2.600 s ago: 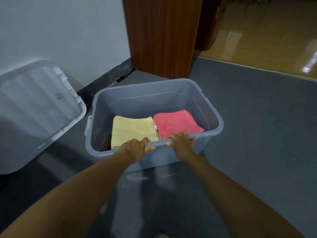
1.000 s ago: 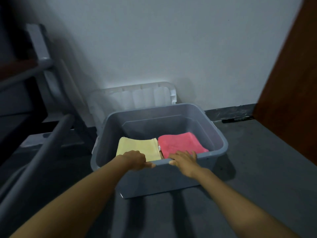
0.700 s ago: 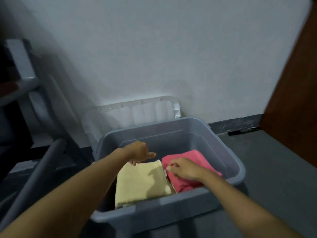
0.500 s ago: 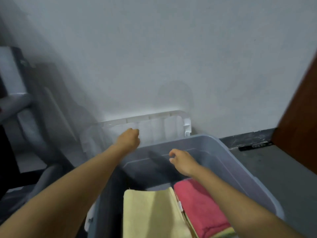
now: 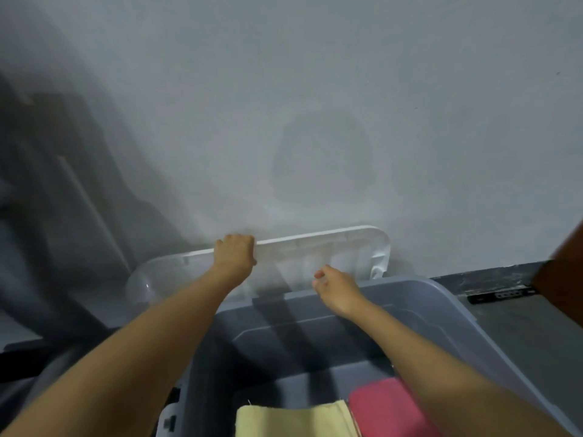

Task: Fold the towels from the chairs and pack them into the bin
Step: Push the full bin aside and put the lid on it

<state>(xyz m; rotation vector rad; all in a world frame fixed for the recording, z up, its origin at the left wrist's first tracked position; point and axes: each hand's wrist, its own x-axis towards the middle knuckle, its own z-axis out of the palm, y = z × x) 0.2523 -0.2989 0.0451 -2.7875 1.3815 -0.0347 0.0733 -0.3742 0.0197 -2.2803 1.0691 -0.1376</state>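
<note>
**Lid gripped at the wall; two folded towels in the bin**

At far left stand dark, blurred shapes against the wall (image 5: 315, 89); what they are cannot be told.

The left hand (image 5: 235, 253) is stretched forward, fingers curled over the top edge of the translucent white lid (image 5: 315, 257) and gripping it. The lid stands on edge, leaning on the wall directly behind the bin.

The yellow towel (image 5: 293, 421) lies folded flat inside the grey bin (image 5: 441, 310), at the bottom edge of the view, on the left side of the bin's floor.

The right hand (image 5: 334, 283) hovers over the bin's far rim, just in front of the lid's face. Its fingers are loosely curled and hold nothing; whether they touch the lid cannot be told.

The pink towel (image 5: 385, 408) lies folded just beside the yellow one, on its right, partly hidden under the right forearm.

Further right, a black strip (image 5: 501, 293) lies on the floor at the foot of the wall, and a brown wooden panel (image 5: 564, 285) stands at the frame's edge.
</note>
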